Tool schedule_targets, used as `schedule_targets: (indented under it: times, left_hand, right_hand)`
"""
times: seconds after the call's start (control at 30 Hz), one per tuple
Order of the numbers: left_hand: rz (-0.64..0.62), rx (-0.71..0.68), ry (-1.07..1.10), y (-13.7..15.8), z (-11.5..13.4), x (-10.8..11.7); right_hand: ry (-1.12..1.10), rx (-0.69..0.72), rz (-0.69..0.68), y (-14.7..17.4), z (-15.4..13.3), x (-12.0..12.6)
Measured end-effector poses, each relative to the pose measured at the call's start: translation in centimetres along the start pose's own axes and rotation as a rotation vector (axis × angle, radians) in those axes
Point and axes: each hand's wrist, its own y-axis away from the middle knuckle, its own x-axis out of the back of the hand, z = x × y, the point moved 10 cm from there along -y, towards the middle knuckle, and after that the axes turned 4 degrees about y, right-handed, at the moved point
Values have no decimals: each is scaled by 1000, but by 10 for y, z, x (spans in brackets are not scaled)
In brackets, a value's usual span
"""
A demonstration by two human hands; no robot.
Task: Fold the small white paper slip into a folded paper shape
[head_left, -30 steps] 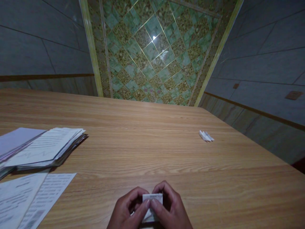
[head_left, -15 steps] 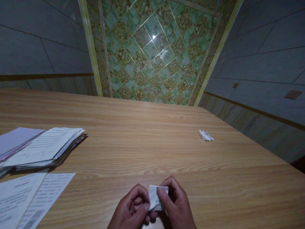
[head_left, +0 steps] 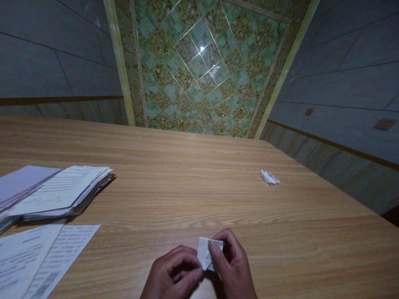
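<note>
A small folded piece of paper [head_left: 204, 251], white with faint grey print, is held above the near edge of the table. My right hand [head_left: 232, 263] pinches its right side, the thumb lying across the front. At the paper's lower left corner, my left hand [head_left: 176, 272] has thumb and forefinger closed together on the edge. The other left fingers are curled and partly hidden. Farther off to the right, a little bundle of folded white paper [head_left: 269, 177] lies on the wood.
On the left of the wooden table [head_left: 174, 182] sits a stack of printed papers [head_left: 68, 191] beside a lilac sheet pile [head_left: 26, 182]. Loose printed sheets [head_left: 59, 253] lie nearer me. Beyond the far edge are green patterned tiles [head_left: 199, 70] and grey walls on both sides.
The paper has tilted and shifted slightly up and right with my right hand. My left thumb and forefinger have closed on its lower left corner.
</note>
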Motion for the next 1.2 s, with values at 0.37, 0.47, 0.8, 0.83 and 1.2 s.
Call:
schedule_targets:
  times: [0.37, 0.47, 0.8, 0.83, 1.2]
  left_hand:
    - [107, 87, 98, -4, -13, 13]
    - [126, 48, 101, -3, -11, 19]
    - [217, 185, 284, -2, -29, 23]
    - [234, 194, 293, -3, -30, 24]
    - [210, 132, 348, -4, -25, 24]
  right_hand:
    - [158, 260, -32, 10, -23, -6]
    - [253, 478, -40, 18, -48, -11]
    - [412, 413, -231, 13, -45, -27]
    - [407, 417, -237, 13, -44, -28]
    - [448, 488, -195, 13, -52, -26]
